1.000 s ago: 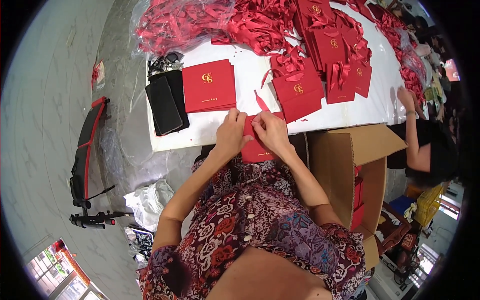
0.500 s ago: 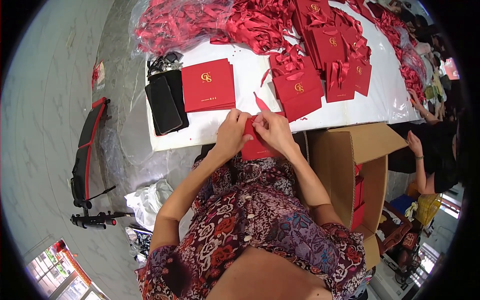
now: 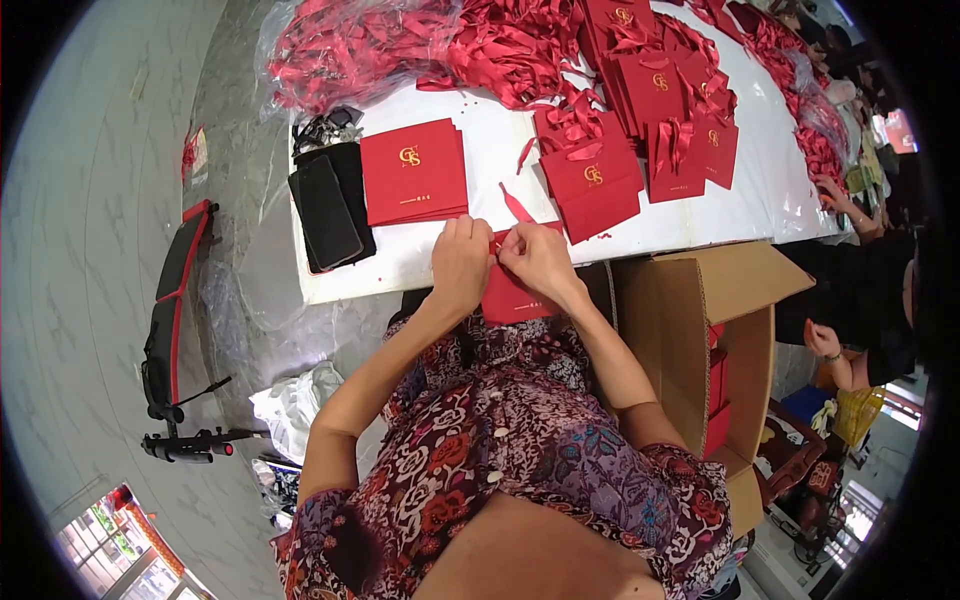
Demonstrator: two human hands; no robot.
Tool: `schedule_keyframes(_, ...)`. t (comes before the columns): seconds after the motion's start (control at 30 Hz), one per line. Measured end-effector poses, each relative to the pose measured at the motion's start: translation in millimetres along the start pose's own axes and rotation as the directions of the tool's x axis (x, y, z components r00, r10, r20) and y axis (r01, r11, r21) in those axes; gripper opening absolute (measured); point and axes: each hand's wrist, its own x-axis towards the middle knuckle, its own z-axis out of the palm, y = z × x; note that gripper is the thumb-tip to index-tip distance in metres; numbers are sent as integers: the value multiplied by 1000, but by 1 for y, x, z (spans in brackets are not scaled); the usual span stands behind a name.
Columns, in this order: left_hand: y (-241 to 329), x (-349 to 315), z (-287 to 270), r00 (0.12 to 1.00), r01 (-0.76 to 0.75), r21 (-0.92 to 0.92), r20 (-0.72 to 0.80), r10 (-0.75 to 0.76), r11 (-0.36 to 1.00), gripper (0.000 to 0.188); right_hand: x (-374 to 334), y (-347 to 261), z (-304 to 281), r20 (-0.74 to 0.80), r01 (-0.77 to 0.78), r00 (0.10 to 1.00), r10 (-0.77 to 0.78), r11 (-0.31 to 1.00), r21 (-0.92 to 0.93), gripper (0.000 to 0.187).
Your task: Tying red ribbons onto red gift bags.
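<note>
At the table's near edge, a small red paper bag (image 3: 514, 303) with gold print lies flat between my hands. My left hand (image 3: 462, 265) grips its left side near the upper corner, with the fingers curled. My right hand (image 3: 541, 262) is closed in a pinch at the bag's top, where a red ribbon (image 3: 516, 205) runs out beyond the fingers onto the table. The fingertips partly hide the pinched spot. Just beyond my left hand lies a stack of flat red bags (image 3: 413, 180). Past my right hand, a red bag with a ribbon handle (image 3: 594, 188) lies on the table.
Loose red ribbons (image 3: 510, 50) heap at the back, partly in clear plastic. More ribboned bags (image 3: 665, 95) stand at the back right. A black phone (image 3: 327, 212) lies on the left. An open cardboard box (image 3: 662, 340) stands beside me; a co-worker's hand (image 3: 822, 338) is farther right.
My left thumb, earlier spread on the bag's front, has drawn up toward the top edge. My right hand has shifted slightly left. At the right, the co-worker's nearer hand has lowered.
</note>
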Motion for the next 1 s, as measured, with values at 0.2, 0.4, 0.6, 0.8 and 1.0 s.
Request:
schedule_keyframes(0.2,-6,-3,9,1000,6,-90,-24,-8,996,30,3,-5,1,37,16,999,-14,997,-71,18)
schedule_keyframes(0.4,-1,-3,4,998,14,-40,65,-11,999,20,-1,7,6,66,-134,991,119,944,301,13)
schedule_keyframes(0.6,-12,4,-7,999,44,-322,-11,-50,946,19,-4,13,1,132,-77,991,1,817,571,14)
schedule_keyframes(0.8,-3,-1,-13,1000,-13,-302,-27,6,953,19,13,-18,-41,172,144,976,-136,989,-37,18)
schedule_keyframes(1.0,-2,-10,-16,981,-192,-260,-73,179,946,15,34,15,-32,430,102,879,-205,963,251,19)
